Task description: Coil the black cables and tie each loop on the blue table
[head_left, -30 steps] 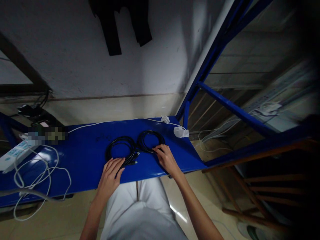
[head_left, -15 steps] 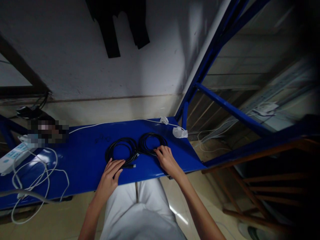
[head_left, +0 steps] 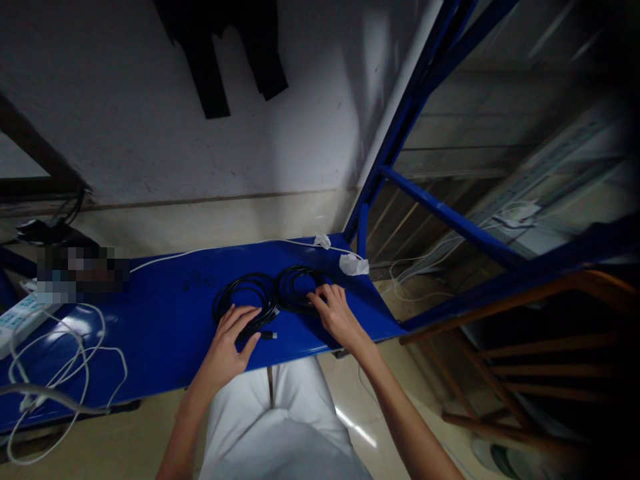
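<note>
- Two coiled black cables were seen lying side by side, touching, near the front edge of a glossy blue metal shelf (head_left: pixel 165 320).
- The left coil of black cable (head_left: pixel 245 301) was covered at its near edge by the left hand (head_left: pixel 229 347), whose fingers were spread and laid flat on the loops; no pinch could be made out.
- A loose plug end (head_left: pixel 269 335) was seen just beside the left hand's fingertips.
- The right coil of black cable (head_left: pixel 299 293) was touched on its right side by the right hand (head_left: pixel 336 315), fingers slightly parted and curled onto the strands.
- A crumpled white wrapper (head_left: pixel 353 265) was seen near the shelf's far right corner.
- A tangled white cord (head_left: pixel 65 360) and a white power strip (head_left: pixel 20 319) were seen well apart, at the left end.
</note>
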A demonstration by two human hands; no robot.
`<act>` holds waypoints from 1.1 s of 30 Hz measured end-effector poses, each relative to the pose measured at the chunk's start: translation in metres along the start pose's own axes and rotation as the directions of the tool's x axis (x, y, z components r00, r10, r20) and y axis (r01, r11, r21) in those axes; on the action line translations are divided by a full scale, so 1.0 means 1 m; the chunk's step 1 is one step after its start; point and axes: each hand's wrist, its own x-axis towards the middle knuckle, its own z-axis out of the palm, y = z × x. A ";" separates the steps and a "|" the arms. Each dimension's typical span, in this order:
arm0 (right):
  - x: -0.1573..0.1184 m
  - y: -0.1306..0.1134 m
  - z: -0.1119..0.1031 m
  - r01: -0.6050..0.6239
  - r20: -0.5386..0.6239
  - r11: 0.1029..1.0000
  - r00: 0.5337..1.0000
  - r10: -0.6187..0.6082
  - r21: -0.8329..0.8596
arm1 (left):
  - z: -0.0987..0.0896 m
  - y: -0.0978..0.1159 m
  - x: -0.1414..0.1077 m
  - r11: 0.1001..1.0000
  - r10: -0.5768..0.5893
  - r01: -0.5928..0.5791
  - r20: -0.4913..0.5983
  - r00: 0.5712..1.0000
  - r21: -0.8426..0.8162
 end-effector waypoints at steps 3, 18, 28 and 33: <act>0.002 -0.001 -0.007 0.017 -0.023 1.000 1.000 -0.017 -0.007 | -0.005 0.020 0.024 0.997 0.027 -0.032 -0.071 0.997 -0.076; 0.010 -0.015 -0.046 0.166 -0.097 0.986 0.981 -0.166 -0.017 | 0.005 0.044 0.237 0.839 0.172 0.006 0.275 0.946 -0.545; 0.016 -0.058 -0.009 0.334 -0.127 0.942 0.934 -0.334 -0.027 | -0.008 0.000 0.161 0.669 -0.249 0.332 0.220 0.943 -0.665; 0.035 -0.080 0.018 0.409 -0.145 0.912 0.902 -0.406 -0.008 | -0.019 -0.039 0.124 0.534 -0.486 0.424 0.145 0.862 -0.731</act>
